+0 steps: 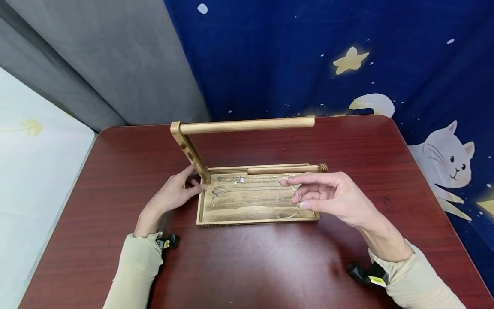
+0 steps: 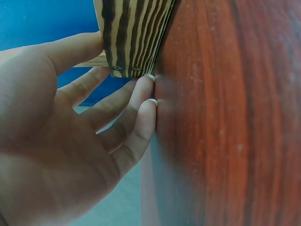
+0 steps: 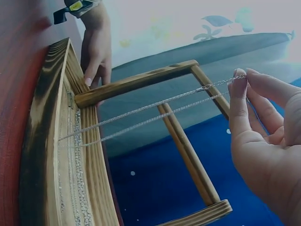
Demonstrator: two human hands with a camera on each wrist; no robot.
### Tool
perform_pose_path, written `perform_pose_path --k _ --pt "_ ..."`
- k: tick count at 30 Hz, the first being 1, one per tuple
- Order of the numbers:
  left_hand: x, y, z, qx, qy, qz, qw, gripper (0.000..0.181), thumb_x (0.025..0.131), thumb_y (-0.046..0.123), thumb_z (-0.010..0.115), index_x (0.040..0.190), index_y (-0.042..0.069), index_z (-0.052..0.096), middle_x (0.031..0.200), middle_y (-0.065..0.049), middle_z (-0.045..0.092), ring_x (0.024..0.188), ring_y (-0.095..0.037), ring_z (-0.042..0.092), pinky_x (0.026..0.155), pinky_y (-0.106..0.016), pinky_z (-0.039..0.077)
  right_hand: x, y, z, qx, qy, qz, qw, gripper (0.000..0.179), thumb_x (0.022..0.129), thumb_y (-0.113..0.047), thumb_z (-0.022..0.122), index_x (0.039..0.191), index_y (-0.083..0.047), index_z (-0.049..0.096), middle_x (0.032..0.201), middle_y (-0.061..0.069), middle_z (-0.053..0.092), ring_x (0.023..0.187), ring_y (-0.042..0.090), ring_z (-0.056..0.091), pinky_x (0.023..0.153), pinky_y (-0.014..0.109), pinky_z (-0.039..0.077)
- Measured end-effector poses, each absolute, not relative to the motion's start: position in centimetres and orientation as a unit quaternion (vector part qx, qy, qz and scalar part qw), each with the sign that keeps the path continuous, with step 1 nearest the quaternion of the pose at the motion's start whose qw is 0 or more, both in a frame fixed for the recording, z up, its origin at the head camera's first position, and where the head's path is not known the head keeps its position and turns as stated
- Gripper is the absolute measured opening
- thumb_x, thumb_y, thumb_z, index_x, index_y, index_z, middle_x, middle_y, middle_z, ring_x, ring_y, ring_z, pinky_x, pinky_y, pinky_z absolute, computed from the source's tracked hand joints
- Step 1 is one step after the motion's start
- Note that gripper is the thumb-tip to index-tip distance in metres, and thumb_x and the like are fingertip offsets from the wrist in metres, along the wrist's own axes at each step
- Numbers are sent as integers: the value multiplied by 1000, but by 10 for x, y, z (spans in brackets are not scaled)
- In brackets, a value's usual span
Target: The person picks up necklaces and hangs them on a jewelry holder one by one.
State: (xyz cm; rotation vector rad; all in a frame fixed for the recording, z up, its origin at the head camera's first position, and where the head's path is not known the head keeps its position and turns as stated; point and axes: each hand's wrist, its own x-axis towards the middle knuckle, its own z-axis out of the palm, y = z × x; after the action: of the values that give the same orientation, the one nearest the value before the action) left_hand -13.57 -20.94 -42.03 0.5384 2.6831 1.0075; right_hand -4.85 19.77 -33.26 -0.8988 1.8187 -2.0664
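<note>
A wooden jewelry stand (image 1: 258, 222) with a shallow tray base sits on the table. My left hand (image 1: 171, 193) holds its left end by the foot of the upright post (image 1: 191, 154); in the left wrist view the thumb and fingers sit around the dark-striped end (image 2: 136, 37). Over the tray's right side, my right hand (image 1: 335, 199) pinches a thin silver chain necklace (image 3: 141, 109) between thumb and fingertip. Its two strands run from the fingers down to the tray in the right wrist view. Several other silver chains (image 1: 241, 180) lie stretched along the tray floor.
A wooden top bar (image 1: 247, 125) extends from the post above the tray. A second wooden rod (image 1: 285, 170) runs along the back. The reddish-brown table (image 1: 262, 266) ends at grey and blue curtains (image 1: 266, 56). Black cameras (image 1: 368, 274) are strapped at both wrists.
</note>
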Motion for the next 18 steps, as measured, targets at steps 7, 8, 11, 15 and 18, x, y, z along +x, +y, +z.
perform_pose_path --k 7,8,11,15,18 --pt "-137 -209 -421 184 912 348 115 41 96 27 68 133 22 51 91 -3 67 83 -16 61 76 -34 46 -45 201 -330 -327 597 -726 103 46 80 30 59 124 15 59 123 21 66 100 23 70 81 32 56" --pt "-137 -209 -421 183 912 348 115 41 96 27 68 133 23 51 91 -3 66 83 -16 61 76 -34 46 -45 201 -330 -329 596 -726 99 47 79 31 59 124 14 60 123 20 66 100 23 70 82 32 56" --pt "-137 -209 -421 182 913 347 115 42 96 28 68 134 23 50 90 -3 66 82 -17 60 76 -34 46 -43 203 -328 -335 596 -725 85 49 78 32 58 124 14 59 125 21 65 100 22 70 80 30 56" --pt "-137 -209 -421 184 913 345 115 42 96 28 68 134 24 49 89 -2 65 81 -16 59 75 -34 45 -40 206 -324 -337 600 -722 69 51 78 31 58 126 14 58 128 20 63 99 22 70 76 28 56" --pt "-137 -209 -421 186 914 343 114 42 96 28 68 133 25 49 90 -2 65 82 -16 59 75 -34 46 -40 208 -322 -339 598 -724 57 52 78 32 58 127 16 56 129 22 62 98 23 69 78 29 56"
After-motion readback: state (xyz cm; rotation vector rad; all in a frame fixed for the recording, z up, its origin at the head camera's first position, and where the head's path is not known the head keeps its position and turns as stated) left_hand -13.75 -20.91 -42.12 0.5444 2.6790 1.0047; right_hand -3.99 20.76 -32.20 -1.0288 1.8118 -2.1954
